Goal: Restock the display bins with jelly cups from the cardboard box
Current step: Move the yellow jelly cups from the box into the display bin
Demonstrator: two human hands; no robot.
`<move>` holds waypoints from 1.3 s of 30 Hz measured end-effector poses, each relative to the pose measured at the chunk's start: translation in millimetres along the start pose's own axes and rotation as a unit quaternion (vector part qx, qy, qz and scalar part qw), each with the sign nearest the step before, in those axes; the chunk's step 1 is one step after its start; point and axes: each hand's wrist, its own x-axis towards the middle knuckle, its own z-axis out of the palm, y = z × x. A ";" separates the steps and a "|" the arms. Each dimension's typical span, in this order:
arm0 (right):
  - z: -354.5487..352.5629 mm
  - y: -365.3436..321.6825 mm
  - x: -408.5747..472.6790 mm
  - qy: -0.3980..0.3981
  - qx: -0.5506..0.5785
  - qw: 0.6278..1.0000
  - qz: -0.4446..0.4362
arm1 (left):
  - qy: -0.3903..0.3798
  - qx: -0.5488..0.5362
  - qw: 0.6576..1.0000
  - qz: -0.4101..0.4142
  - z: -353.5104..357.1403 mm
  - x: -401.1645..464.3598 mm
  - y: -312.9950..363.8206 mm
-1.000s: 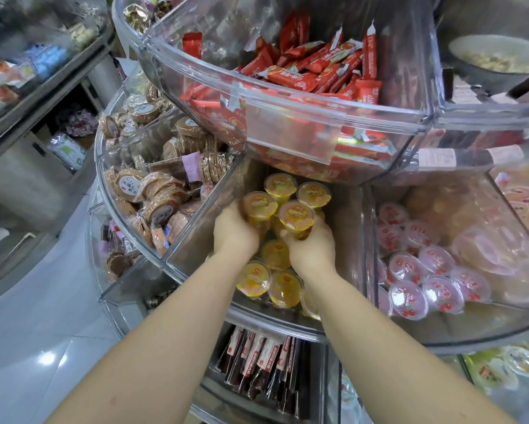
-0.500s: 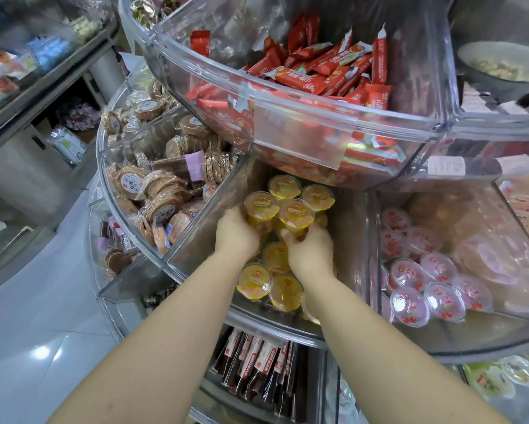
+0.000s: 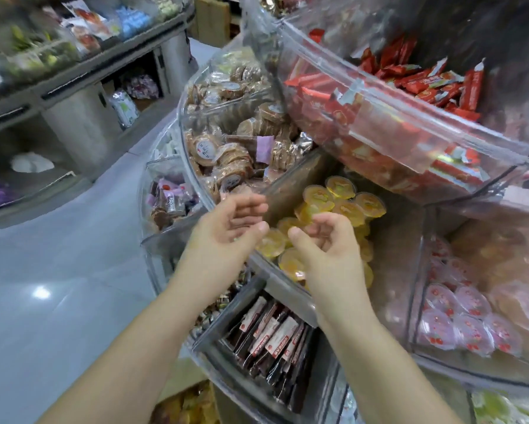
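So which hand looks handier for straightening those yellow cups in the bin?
Probably the right hand: it hangs empty over the yellow jelly cups. The left hand, also empty and open, sits off to the bin's left edge, nearer the cookies.

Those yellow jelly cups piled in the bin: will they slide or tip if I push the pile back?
The yellow jelly cups lie loosely heaped, several tilted, so they would probably shift and tumble. Their smooth, glossy lids look slippery. They look small and likely light.
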 end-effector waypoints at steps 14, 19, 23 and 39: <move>161.0 394.3 -184.4 -0.494 -0.391 0.743 0.228 | 0.257 0.035 0.857 -0.445 -105.7 -330.6 -370.6; 190.6 575.7 -195.5 -0.522 -0.494 0.646 0.258 | 0.130 0.090 0.833 -0.531 -80.0 -375.6 -539.6; 220.8 662.1 -189.9 -0.559 -0.555 0.595 0.161 | 0.009 0.166 0.850 -0.499 -68.4 -376.0 -647.9; 199.3 700.2 -194.9 -0.536 -0.348 0.734 0.231 | 0.021 0.075 0.878 -0.472 -61.5 -346.3 -693.5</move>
